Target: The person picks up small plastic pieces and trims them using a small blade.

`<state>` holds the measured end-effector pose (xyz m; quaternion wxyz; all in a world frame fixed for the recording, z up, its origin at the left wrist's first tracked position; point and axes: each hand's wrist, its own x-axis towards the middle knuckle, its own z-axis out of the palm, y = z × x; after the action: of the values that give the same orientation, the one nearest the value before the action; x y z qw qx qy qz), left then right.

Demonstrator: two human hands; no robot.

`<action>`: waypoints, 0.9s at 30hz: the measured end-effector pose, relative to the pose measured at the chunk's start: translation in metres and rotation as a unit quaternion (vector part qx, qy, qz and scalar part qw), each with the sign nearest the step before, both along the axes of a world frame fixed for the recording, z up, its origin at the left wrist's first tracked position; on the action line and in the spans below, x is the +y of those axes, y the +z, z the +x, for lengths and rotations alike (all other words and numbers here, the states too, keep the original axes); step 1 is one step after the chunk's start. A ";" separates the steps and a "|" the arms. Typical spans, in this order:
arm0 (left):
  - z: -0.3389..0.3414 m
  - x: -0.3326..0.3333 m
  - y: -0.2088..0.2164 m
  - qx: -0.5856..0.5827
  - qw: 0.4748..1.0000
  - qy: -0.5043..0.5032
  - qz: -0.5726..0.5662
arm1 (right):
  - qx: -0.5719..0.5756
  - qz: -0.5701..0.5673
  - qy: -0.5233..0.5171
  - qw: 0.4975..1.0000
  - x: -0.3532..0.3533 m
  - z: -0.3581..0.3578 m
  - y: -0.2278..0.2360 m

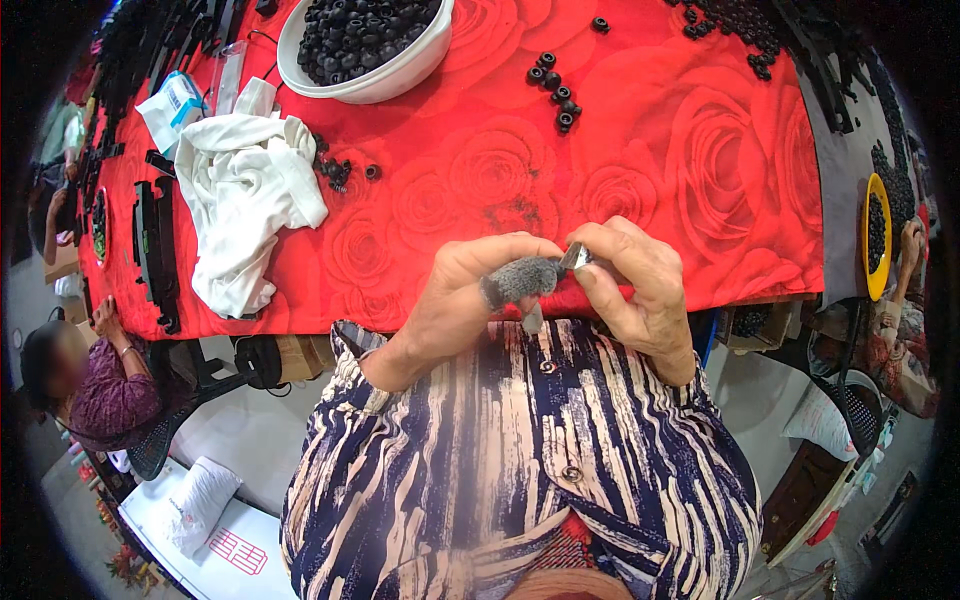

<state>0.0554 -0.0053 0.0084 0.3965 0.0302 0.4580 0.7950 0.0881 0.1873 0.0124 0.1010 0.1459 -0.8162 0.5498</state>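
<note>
My left hand (pixel 440 305) is closed at the near edge of the red table, its thumb wrapped in a grey knitted cover (pixel 522 280). At the tip of that cover it pinches a small dark piece, mostly hidden by the fingers. Between the thumb and forefinger of my right hand (pixel 640 285) is a small metal blade (pixel 577 256), its end against or very close to the dark piece. Beyond my hands, several small round black parts with holes (pixel 550 80) lie loose on the cloth.
A white bowl (pixel 435 52) heaped with black parts stands at the far left of centre. Nearer lie a crumpled white cloth (pixel 240 190), a blue-white packet (pixel 172 108) and long black strips (pixel 155 250). A yellow tray (pixel 880 275) is far right. Other people sit at both sides.
</note>
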 end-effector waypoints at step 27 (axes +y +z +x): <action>-0.018 0.009 -0.009 0.035 0.997 0.065 -0.030 | -0.098 -0.102 -0.038 0.989 0.004 -0.009 -0.011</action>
<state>0.0378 0.0037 -0.0006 0.3287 0.0164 0.4960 0.8035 0.0796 0.1913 0.0014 0.0556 0.0495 -0.7669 0.6374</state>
